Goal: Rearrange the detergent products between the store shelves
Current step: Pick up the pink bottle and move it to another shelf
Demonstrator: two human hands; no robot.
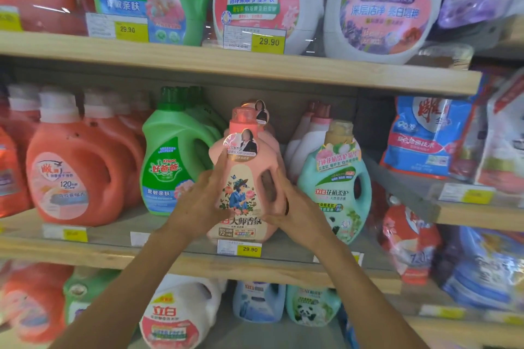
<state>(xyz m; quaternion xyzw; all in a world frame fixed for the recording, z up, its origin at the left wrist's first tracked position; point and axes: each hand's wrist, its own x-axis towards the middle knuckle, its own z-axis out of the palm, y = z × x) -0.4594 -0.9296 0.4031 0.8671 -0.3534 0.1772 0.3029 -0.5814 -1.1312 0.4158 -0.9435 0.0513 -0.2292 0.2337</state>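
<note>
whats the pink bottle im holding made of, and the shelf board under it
The pink bottle looks like moulded plastic: smooth, soft sheen, glossy printed label. The shelf board seems light wood or wood-look laminate, matte, with faint grain.

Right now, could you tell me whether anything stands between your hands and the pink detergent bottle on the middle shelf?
Nothing visible does. The left hand and right hand grip the pink bottle from either side. The green bottle and teal bottle stand close beside it, outside the hands.
</note>
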